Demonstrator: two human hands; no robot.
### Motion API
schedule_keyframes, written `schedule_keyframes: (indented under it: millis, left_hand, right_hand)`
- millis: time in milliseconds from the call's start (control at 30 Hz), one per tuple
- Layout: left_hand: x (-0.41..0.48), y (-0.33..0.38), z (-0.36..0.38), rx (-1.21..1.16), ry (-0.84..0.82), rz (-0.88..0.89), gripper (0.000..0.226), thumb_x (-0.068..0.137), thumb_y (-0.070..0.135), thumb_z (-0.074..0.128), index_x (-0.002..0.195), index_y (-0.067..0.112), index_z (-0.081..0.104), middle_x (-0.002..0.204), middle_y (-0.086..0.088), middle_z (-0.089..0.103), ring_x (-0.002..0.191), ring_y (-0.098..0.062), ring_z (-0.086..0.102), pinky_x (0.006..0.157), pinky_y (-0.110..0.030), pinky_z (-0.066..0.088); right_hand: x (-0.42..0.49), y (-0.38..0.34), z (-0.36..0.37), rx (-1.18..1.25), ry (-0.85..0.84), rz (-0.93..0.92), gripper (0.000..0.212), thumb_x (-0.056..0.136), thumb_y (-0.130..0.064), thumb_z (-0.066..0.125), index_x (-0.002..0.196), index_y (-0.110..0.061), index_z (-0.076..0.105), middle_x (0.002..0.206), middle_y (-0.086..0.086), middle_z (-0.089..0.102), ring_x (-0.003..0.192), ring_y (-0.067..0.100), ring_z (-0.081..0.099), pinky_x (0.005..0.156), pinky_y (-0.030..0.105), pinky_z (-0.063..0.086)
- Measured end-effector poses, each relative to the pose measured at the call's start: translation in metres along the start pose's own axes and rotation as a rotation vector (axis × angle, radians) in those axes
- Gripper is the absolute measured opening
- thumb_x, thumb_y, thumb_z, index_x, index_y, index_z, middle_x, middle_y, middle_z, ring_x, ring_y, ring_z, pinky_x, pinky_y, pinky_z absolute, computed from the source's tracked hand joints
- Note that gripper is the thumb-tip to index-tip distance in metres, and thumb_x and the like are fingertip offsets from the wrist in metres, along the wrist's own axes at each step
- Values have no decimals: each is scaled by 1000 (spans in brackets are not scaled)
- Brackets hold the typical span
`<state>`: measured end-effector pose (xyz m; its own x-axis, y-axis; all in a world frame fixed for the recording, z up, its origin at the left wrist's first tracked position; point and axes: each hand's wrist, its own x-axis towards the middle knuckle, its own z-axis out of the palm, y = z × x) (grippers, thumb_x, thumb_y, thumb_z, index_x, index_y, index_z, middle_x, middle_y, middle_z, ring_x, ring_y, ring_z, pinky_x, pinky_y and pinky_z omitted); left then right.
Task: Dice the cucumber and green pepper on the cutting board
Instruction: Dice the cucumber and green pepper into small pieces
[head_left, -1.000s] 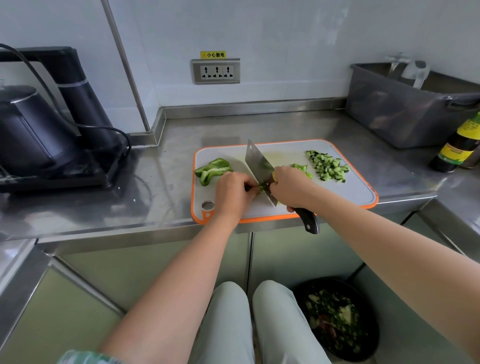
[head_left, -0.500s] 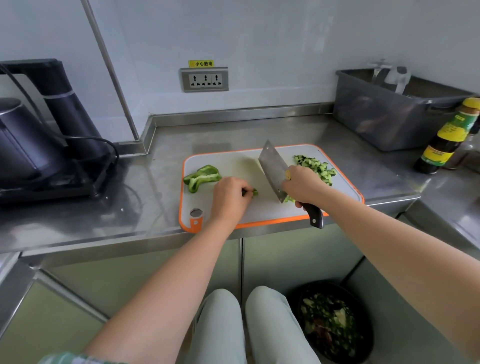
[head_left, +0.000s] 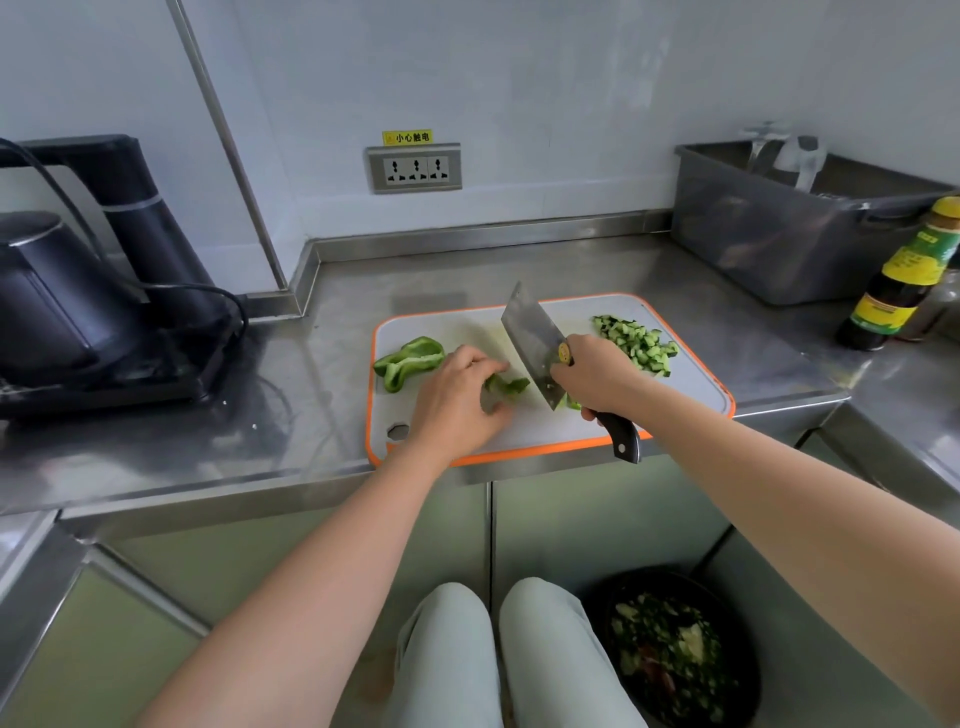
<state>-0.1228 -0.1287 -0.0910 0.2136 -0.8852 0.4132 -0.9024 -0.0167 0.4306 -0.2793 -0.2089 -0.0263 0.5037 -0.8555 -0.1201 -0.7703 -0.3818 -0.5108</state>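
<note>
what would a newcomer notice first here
The cleaver, gripped by the right hand, is tilted over the middle of the orange-rimmed cutting board. Left of the blade the left hand holds a pepper strip; a bigger pepper piece lies at the board's left end and diced cucumber at its back right.

I had the stainless steel counter square in view, running along the white wall and turning a corner at the right. Near its front lip lay the white cutting board with the orange rim, flat on the steel. Far left, I saw a black tray sitting on the counter with a dark kettle on it and a black cord looping beside. Back right, a grey plastic tub stood on the steel. Just beside it, a dark sauce bottle with a yellow cap stood upright. Board and tub sat well apart.
</note>
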Motion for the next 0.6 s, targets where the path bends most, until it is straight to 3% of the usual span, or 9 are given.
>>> schedule_keyframes:
  millis: [167,367,467,600]
  left_hand:
    - [1,-4,-4,36,-35,-8,36,77,8,63,111,19,69,99,-5,62,98,-27,57,78,-40,48]
    - [10,2,-2,22,-8,-14,25,80,8,67,103,14,71,102,-5,67,97,-28,59,78,-35,47]
    - [14,5,-1,38,-41,-31,24,82,11,66,105,16,71,101,-4,70,96,-25,62,78,-30,45]
    - [15,1,-5,61,-16,-55,10,81,23,71,85,14,73,85,-7,65,82,-27,60,68,-31,41]
  right_hand:
    - [0,-1,-2,-8,-10,-4,4,92,-6,38,89,-5,41,63,11,52,39,21,55,32,20,37]
    - [-5,1,-8,0,1,-5,11,94,-9,39,83,-8,39,67,9,50,40,21,55,33,21,37]
    - [-7,-1,-11,-5,-13,-9,7,94,-9,39,88,-6,40,70,10,50,43,22,55,34,21,38]
    - [-6,-2,-8,-12,-33,-10,8,93,-8,39,86,-7,39,73,11,50,42,22,55,35,22,39]
